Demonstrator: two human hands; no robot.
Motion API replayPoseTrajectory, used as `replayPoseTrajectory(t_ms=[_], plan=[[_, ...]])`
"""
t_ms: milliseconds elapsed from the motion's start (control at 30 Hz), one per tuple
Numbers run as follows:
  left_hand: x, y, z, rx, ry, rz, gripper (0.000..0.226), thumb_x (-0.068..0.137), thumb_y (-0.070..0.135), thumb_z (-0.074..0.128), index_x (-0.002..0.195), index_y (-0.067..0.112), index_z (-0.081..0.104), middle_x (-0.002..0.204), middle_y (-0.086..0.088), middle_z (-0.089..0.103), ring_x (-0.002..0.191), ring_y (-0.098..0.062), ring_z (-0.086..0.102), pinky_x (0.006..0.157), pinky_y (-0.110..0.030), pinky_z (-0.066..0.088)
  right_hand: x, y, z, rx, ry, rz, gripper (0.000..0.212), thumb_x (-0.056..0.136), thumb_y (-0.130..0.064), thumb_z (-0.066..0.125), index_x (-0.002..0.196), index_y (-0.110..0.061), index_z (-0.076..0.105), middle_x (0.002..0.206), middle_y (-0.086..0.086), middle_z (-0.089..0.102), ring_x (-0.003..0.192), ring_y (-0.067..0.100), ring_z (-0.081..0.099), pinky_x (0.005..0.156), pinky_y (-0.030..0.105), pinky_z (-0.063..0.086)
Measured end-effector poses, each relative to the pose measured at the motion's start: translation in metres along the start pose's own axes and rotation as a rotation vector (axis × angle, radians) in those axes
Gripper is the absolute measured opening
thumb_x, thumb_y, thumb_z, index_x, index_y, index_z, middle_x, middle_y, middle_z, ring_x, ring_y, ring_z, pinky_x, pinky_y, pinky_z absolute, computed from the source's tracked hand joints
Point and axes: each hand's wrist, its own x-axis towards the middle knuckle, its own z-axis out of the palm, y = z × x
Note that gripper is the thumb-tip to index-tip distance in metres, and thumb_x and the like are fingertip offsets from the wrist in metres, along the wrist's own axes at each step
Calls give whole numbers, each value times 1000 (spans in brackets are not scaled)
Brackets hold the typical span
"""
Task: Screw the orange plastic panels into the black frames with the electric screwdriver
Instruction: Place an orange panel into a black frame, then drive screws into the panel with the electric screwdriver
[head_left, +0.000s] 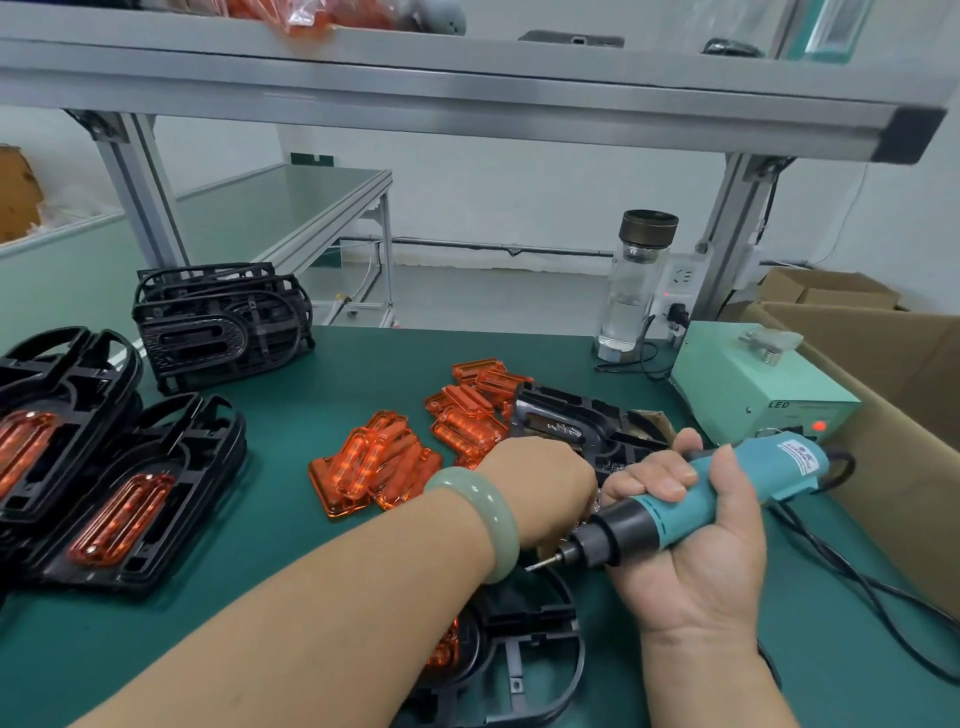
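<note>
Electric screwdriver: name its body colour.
The electric screwdriver body is teal blue, with a black nose; the head view shows it best.

Right hand (691, 551) grips the electric screwdriver (670, 522) over a black frame (524, 649); left hand (540, 483) seems curled beside it.

Pale green bangle (490, 513), left wrist
</note>
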Motion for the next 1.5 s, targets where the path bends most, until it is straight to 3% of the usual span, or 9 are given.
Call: replayPoseTrajectory(t_ms=[200,367,467,600,700,1000,1200,1300,1500], plan=[[-2,-4,7,-79,121,-35,13,87,18,53,90,13,65,94,-12,66,89,-35,61,61,-33,37,-1,2,2,-12,2,-1,14,84,-34,54,88,-21,56,59,-12,44,46,1,44,52,18,45],[-3,-12,13,-278,198,-40,15,87,22,55,94,18,68,92,-9,68,88,-29,59,65,-30,37,-1,3,3,-12,6,-10,14,83,-33,54,88,-20,55,59,-12,43,45,1,44,52,18,44],[-8,-17,11,-527,311,-97,12,85,20,61,89,19,72,85,1,69,83,-17,61,72,-26,45,-1,4,3,-27,5,-11,14,83,-33,54,88,-20,55,59,-11,44,45,2,44,51,18,45],[-30,-28,6,-1052,473,-321,15,81,17,68,70,27,67,55,11,63,55,0,59,56,-10,44,-2,6,3,-41,10,-11,13,84,-32,55,87,-20,55,59,-11,43,46,2,43,52,18,44],[-55,-34,6,-1379,554,-448,17,83,13,68,71,25,71,55,7,64,50,-1,55,49,-12,44,-3,8,3,-56,20,-22,12,83,-32,56,86,-21,55,60,-11,43,46,2,44,53,19,45],[-131,-23,29,-1763,613,-602,30,80,-2,65,83,26,75,64,1,59,59,-11,51,55,-18,45,-8,18,7,-56,90,-78,13,79,-31,61,85,-23,54,62,-11,45,49,4,45,55,20,44],[-135,-4,33,-1916,551,-683,15,81,7,66,70,12,75,64,-7,67,52,-9,59,44,-16,46,-12,24,9,-43,117,-81,17,75,-31,66,85,-24,55,63,-11,48,50,3,48,56,19,47],[-134,-3,34,-2003,504,-678,7,80,7,66,76,5,72,66,-11,68,51,-12,60,43,-16,47,-13,25,8,-43,119,-75,17,75,-32,66,85,-24,55,63,-11,49,51,3,49,56,19,48],[-133,-1,34,-2140,435,-648,20,63,16,68,78,4,72,70,-15,69,53,-14,64,41,-16,48,-13,27,9,-58,123,-74,19,74,-34,66,85,-25,53,63,-12,48,50,3,49,55,19,47]])
